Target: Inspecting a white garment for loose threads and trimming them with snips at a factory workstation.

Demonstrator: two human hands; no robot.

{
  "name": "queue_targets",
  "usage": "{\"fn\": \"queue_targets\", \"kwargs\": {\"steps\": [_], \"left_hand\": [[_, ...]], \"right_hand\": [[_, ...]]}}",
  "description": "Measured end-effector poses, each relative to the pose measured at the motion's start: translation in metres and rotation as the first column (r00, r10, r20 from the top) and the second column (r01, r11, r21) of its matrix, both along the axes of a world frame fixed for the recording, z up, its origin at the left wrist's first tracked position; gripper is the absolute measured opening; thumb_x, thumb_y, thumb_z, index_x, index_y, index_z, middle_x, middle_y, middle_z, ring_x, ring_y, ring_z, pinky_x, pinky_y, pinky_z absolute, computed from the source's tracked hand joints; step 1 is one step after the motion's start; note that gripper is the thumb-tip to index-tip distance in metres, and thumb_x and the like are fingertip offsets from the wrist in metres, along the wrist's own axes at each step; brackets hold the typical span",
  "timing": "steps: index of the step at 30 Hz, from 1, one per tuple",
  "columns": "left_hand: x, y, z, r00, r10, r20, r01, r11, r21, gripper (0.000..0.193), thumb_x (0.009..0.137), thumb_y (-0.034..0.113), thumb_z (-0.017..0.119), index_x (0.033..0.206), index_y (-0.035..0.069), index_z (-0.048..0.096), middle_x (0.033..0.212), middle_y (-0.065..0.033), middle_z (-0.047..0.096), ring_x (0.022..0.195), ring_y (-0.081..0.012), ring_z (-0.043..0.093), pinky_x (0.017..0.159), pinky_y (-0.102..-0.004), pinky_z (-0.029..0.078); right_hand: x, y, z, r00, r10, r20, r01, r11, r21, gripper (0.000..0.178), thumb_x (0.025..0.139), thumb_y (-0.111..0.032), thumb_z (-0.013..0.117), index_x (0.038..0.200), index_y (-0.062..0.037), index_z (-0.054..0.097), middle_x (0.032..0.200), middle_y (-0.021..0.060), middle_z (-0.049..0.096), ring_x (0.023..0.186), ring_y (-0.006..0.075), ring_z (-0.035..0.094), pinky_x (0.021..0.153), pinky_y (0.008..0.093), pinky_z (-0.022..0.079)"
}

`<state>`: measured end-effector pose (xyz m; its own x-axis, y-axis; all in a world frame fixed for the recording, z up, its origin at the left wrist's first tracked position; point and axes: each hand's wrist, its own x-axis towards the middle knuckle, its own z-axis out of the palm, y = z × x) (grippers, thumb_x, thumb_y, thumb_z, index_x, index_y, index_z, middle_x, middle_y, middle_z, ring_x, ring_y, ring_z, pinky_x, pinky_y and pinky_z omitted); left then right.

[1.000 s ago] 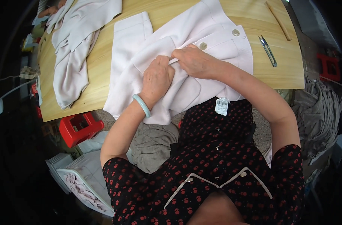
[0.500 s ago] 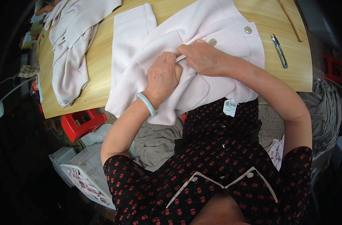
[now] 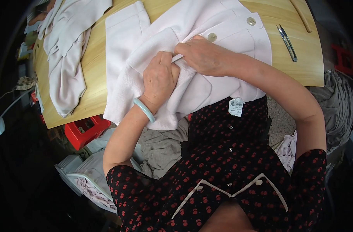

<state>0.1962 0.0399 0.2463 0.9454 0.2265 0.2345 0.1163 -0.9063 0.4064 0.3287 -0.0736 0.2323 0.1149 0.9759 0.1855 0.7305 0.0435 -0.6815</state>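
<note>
A pale pink knitted cardigan (image 3: 124, 50) with large round buttons lies across the table's front edge and hangs partly over my lap. My left hand (image 3: 160, 77), below a pale green bangle (image 3: 144, 110) on the wrist, is closed on a fold of it. Beside it, my right hand (image 3: 201, 56) pinches the same fabric. A narrow strip of the knit runs taut between the two hands; the fingertips are partly hidden in the folds. One button (image 3: 212, 37) shows just above my right hand. A white tag (image 3: 236, 107) hangs at the cardigan's lower edge.
Thread snips (image 3: 287, 43) lie on the wooden table (image 3: 95, 73) to the right, near a curved wooden stick (image 3: 301, 15). Another pale garment (image 3: 66, 65) is spread at the left. Below stand a red stool (image 3: 85, 131) and a light bin (image 3: 93, 174) holding fabric. Grey cloth (image 3: 333, 112) hangs at right.
The view has shifted slightly, so hands and cardigan sit a little further left and higher. Both hands keep their hold on the fabric, with little other change.
</note>
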Motion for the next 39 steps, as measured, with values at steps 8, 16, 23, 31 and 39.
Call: {"fn": "queue_targets", "kwargs": {"steps": [8,16,23,31,39], "left_hand": [[-0.002,-0.002,0.0,1.0,-0.002,0.003,0.002,1.0,-0.008,0.011,0.07,0.004,0.052,0.081,0.002,0.051,0.074,-0.0135,0.052,0.067,-0.0301,0.054,0.059,-0.0393,0.045],[0.0,0.001,0.001,1.0,-0.006,0.006,0.006,1.0,-0.015,0.011,0.069,0.004,0.053,0.08,0.003,0.051,0.073,-0.0125,0.052,0.067,-0.029,0.054,0.059,-0.0383,0.045],[0.016,0.015,0.001,0.999,0.03,-0.035,-0.032,0.998,-0.057,0.009,0.072,0.006,0.05,0.079,0.001,0.05,0.074,-0.016,0.054,0.067,-0.0322,0.055,0.06,-0.0402,0.045],[0.038,0.033,0.005,0.994,0.064,-0.088,-0.071,0.994,-0.085,0.013,0.076,0.01,0.045,0.083,0.001,0.051,0.079,-0.0229,0.056,0.071,-0.0395,0.054,0.064,-0.0463,0.042],[0.045,0.048,0.016,0.988,0.028,-0.153,-0.042,0.995,-0.088,0.019,0.083,0.014,0.041,0.085,-0.001,0.052,0.073,-0.0247,0.054,0.068,-0.0414,0.052,0.062,-0.0473,0.04]], "right_hand": [[0.0,0.001,0.007,0.999,0.015,-0.029,-0.017,0.996,-0.091,0.016,0.077,-0.001,0.046,0.093,-0.0006,0.049,0.068,0.0137,0.055,0.071,0.0307,0.054,0.076,0.0384,0.038],[0.002,0.006,0.011,1.0,0.017,-0.025,-0.02,0.991,-0.136,0.016,0.077,-0.002,0.046,0.093,-0.0016,0.049,0.071,0.0143,0.056,0.074,0.0306,0.055,0.078,0.0386,0.037],[0.013,0.015,-0.007,1.0,-0.004,0.018,0.002,0.997,0.072,0.009,0.079,-0.007,0.047,0.084,0.0004,0.048,0.066,0.0162,0.058,0.07,0.0327,0.058,0.073,0.0415,0.039],[0.025,0.029,-0.007,0.989,-0.109,0.099,0.1,0.99,0.096,0.013,0.077,-0.01,0.051,0.086,0.0005,0.05,0.069,0.0165,0.059,0.072,0.0329,0.059,0.07,0.0432,0.043],[0.02,0.03,0.006,0.911,-0.353,0.213,0.281,0.91,0.305,0.008,0.072,-0.008,0.055,0.078,-0.0037,0.056,0.081,0.0134,0.06,0.081,0.0309,0.057,0.075,0.0396,0.042]]}}
